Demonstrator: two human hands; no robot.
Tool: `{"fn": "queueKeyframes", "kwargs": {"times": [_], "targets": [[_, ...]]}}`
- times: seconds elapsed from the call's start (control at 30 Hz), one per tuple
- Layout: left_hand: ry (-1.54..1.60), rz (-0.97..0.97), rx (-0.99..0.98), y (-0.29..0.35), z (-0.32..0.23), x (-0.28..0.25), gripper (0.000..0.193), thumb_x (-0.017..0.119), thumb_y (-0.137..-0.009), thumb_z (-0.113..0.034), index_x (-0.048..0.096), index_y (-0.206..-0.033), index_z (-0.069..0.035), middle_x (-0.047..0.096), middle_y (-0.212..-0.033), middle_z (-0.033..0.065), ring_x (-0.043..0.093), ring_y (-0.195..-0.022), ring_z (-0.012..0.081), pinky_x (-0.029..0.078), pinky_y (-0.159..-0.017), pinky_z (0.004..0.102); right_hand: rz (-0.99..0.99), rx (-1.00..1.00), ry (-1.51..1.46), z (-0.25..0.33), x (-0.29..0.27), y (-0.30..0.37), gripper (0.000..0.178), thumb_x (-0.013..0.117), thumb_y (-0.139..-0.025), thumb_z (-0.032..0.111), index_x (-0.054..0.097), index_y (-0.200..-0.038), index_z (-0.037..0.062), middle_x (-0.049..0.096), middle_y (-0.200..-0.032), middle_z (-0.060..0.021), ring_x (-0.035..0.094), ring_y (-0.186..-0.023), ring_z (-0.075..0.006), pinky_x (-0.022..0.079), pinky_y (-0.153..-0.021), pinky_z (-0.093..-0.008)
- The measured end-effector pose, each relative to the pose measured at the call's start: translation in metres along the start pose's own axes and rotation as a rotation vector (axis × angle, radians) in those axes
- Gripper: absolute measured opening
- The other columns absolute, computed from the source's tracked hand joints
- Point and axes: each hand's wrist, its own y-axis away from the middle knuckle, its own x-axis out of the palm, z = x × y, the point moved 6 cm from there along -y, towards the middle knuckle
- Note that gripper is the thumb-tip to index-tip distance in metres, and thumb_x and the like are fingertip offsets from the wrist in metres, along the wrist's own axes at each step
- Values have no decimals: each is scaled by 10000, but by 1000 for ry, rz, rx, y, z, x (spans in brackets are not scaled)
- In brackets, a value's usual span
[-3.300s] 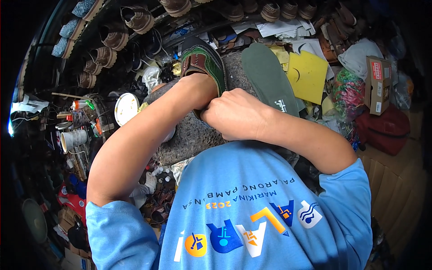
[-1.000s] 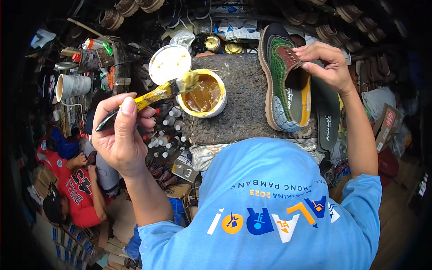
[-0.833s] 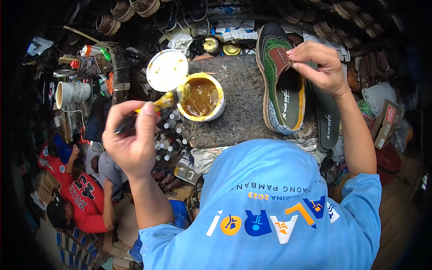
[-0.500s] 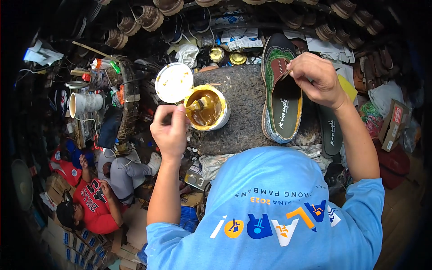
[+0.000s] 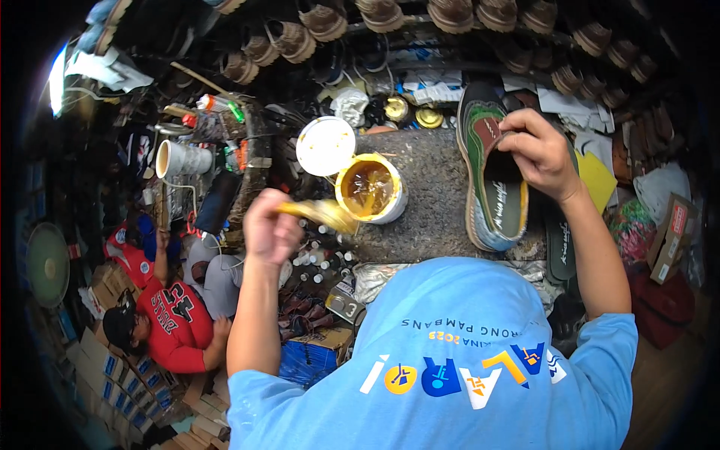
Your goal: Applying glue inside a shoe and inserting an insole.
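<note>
I log the left hand closed around a yellow brush beside a round white tub; right hand pinches the green-and-brown leather shoe on a rough grey block. Insole: pale lettering.

Dark, rough-topped counter as reference. Beyond it, dark shelf, rows of brown shoes above. Far left of counter, at rim of view, bright white strip of light. Nearer, left: round disc, perhaps a fan; closer still, stacked cardboard boxes. Right of counter, upright carton; nearer, dim brownish floor.
</note>
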Motion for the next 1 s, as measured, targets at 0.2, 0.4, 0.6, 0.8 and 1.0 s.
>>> {"fn": "queueKeyframes", "kwargs": {"times": [0.2,0.4,0.6,0.8,1.0], "targets": [[219,184,474,61,-79,114,334,502,-1079,-350,618,-997,-48,629,-610,89,508,-394,128,428,-382,268,-101,-68,18,14,11,4,270,677,-713,-167,696,-910,17,671,-1023,-144,678,-930,-326,561,-798,-385],[165,233,713,89,-124,127,290,505,-1061,-301,670,-1046,-62,626,-629,59,427,-405,89,305,-387,235,-40,121,-122,1,3,9,215,653,-703,-145,719,-850,-3,683,-922,-122,690,-853,-268,555,-746,-342],[-4,309,732,79,-127,127,288,556,-918,-270,644,-1063,-38,653,-757,78,485,-504,131,396,-472,316,89,153,-197,-15,-7,-5,135,638,-760,-11,747,-835,18,677,-840,-99,680,-802,-252,534,-721,-342],[-538,540,795,86,-69,215,339,659,-826,-171,651,-1057,77,673,-861,195,617,-644,202,509,-582,331,167,119,-287,-22,1,-23,186,656,-770,10,785,-902,33,681,-829,-100,677,-780,-263,528,-703,-353],[-1305,579,1018,41,44,296,87,721,-750,8,709,-836,15,636,-672,104,603,-515,205,445,-493,318,257,188,-337,-27,3,-18,195,681,-769,-18,796,-919,27,724,-865,-89,699,-815,-221,529,-731,-320]]}}
